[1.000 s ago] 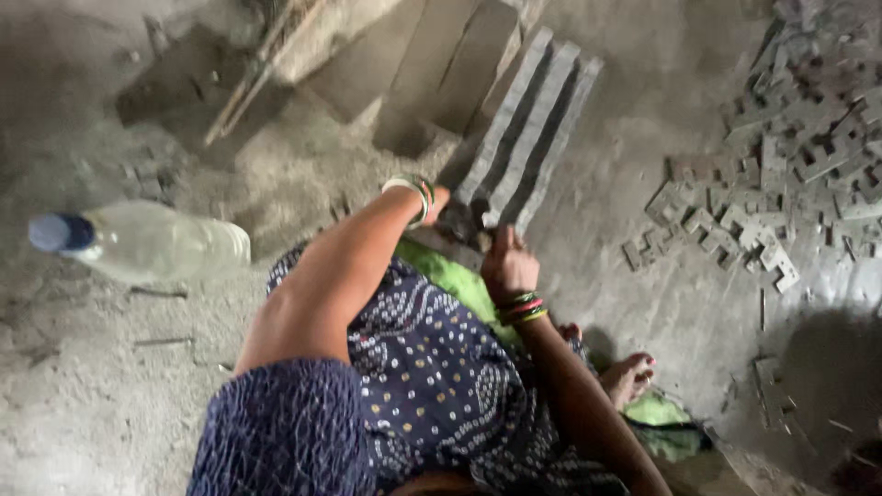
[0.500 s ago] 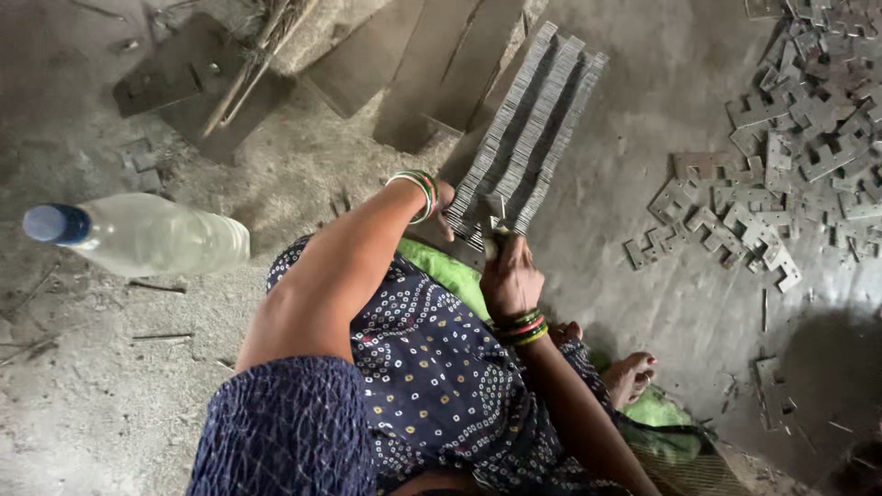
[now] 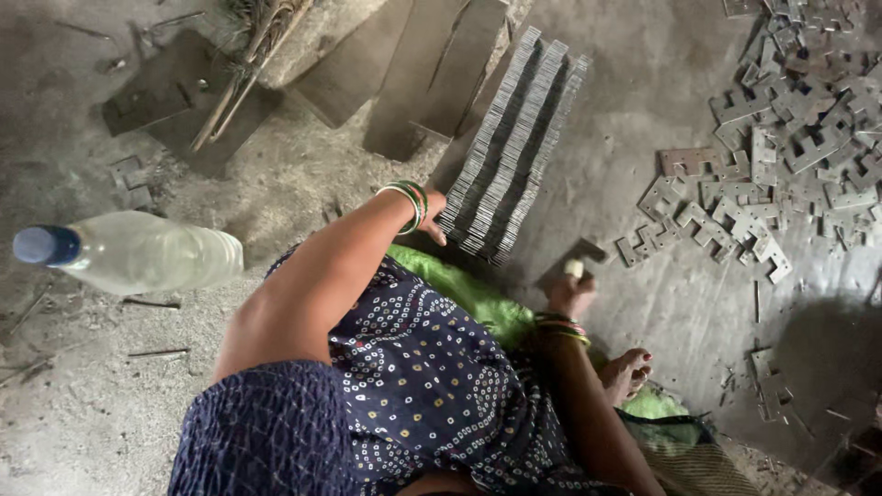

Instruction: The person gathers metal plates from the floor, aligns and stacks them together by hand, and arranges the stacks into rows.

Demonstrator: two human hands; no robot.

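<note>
1. L hand rests at the near end of the stacked metal plates, fingers bent against the stack's edge; it looks like a steadying touch, can't tell if it grips anything. Green bangles on the wrist.
2. R hand sits low on the floor by the near right corner of the stack, closed around a small pale piece w/ a dark flat plate just under/behind it. Fingers look narrow, pinched round that piece.
3. Stack: thin grey stampings packed on edge in three long rows, running away from the person, leaning on flat dark sheets.
4. Loose stampings lie scattered on the floor to the right, well apart from the stack, unsorted, many pcs.
5. Progress, as a judgement: a good share is already lined up in rows, but the scatter at right suggests plenty left to gather.
6. Plastic bottle lies on its side at left, near the L elbow, not touched. Bare foot below the R hand.
</note>
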